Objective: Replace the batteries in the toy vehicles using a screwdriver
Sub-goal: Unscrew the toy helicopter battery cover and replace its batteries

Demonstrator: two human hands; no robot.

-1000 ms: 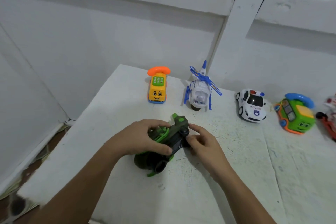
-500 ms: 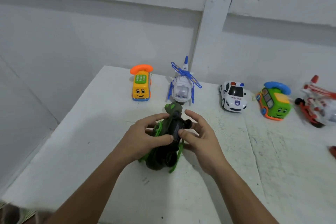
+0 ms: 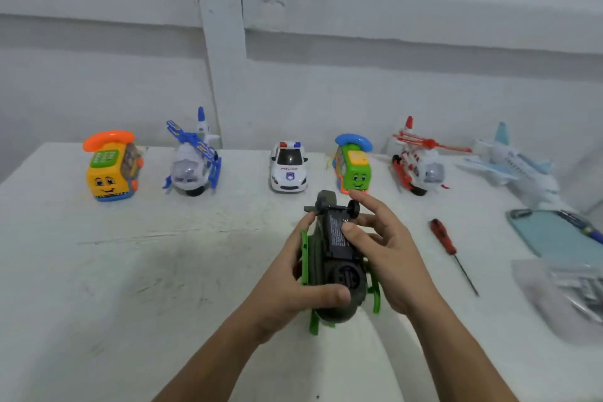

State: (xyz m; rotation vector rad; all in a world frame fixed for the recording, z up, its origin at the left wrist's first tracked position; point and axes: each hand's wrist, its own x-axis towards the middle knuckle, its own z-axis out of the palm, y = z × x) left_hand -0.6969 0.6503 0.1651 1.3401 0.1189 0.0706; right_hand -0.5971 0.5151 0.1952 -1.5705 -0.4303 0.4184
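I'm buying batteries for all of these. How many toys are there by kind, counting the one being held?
Phone-topped cars: 2
Helicopters standing in the row: 2
Police car: 1
Airplane: 1
Dark green toy gripped by the left hand, right hand touching it: 1
Total: 7

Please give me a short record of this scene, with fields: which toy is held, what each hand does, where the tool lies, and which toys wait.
held toy: green helicopter, underside up
left hand: grips its body
right hand: thumb on the black underside panel, fingers spread
screwdriver: lies on the table, right of the hands, untouched
waiting toys: six in a row at the back, among them a police car
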